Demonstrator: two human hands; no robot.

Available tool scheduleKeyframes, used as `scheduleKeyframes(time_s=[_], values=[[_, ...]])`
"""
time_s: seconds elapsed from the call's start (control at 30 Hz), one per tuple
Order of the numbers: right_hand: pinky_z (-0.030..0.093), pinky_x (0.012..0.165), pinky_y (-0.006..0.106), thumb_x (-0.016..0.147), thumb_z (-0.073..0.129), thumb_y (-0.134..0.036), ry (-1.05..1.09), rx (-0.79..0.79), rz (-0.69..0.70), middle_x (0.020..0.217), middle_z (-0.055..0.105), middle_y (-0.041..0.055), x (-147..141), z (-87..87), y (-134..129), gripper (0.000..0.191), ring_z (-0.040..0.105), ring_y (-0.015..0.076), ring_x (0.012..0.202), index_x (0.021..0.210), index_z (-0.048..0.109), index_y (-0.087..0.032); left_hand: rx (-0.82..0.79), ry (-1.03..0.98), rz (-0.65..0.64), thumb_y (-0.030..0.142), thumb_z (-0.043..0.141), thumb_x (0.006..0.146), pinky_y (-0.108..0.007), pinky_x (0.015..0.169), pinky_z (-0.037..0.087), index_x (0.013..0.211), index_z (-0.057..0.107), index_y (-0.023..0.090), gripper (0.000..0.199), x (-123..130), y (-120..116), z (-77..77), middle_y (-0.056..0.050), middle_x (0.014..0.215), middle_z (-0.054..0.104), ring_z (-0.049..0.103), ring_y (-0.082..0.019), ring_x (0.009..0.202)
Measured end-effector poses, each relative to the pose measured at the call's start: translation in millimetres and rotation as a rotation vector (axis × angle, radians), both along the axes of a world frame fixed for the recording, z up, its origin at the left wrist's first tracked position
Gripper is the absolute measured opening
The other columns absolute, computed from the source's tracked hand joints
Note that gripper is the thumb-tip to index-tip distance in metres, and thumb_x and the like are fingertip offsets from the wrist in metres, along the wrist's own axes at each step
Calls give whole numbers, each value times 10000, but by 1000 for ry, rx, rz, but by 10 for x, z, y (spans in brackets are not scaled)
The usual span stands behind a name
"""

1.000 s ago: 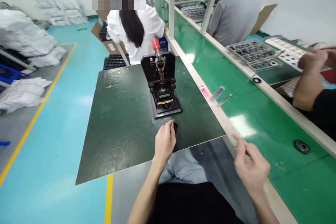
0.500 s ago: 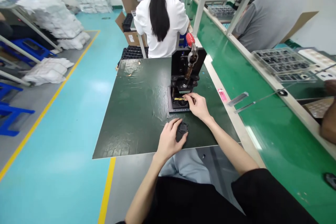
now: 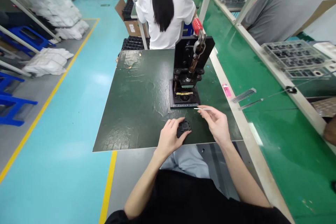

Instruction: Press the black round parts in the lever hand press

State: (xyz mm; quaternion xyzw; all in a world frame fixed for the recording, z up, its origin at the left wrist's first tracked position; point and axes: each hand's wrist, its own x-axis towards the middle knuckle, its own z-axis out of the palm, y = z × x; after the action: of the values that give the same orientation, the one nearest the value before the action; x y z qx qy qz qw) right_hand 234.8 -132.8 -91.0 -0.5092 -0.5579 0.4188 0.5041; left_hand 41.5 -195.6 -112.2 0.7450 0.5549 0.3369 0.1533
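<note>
Left hand (image 3: 170, 136) grips round black part (image 3: 184, 126) | right hand (image 3: 218, 123) pinches thin white strip (image 3: 202, 109) | beyond, black press (image 3: 189, 71) on green tabletop (image 3: 136, 94)

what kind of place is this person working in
Probably a small-parts assembly workshop: a red-handled press stands on the worktable, a long green conveyor-like strip runs alongside, and compartment trays sit across it.

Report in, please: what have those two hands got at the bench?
Left hand holding black round part at tabletop. Right hand pinching thin pale item. Hand press standing beyond both; no obstruction seen between hands.
</note>
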Motion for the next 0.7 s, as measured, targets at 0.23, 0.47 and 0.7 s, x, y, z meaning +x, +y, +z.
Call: scheduleKeyframes(time_s=[0.23,0.47,0.7], values=[[571,585,314,942,691,-517,2,-18,-99,818,757,63,32,-145,-365,312,659,172,623,979,777,-219,-14,-2,29,437,747,933,-347,856,594,1270,609,226,421,37,-11,2,-60,1114,760,703,-216,948],[535,609,287,996,594,-467,-290,98,63,746,710,36,-70,-134,-287,304,675,178,654,831,680,-227,-62,-99,58,394,833,856,-314,765,602,1219,638,226,445,58,21,10,-42,1041,770,706,-195,862],[500,597,286,1010,555,-450,-380,145,68,733,677,30,-73,-123,-300,305,622,169,629,802,621,-237,-82,-95,55,401,804,877,-340,844,609,1229,640,229,425,70,13,30,-51,1064,770,713,-206,925]])
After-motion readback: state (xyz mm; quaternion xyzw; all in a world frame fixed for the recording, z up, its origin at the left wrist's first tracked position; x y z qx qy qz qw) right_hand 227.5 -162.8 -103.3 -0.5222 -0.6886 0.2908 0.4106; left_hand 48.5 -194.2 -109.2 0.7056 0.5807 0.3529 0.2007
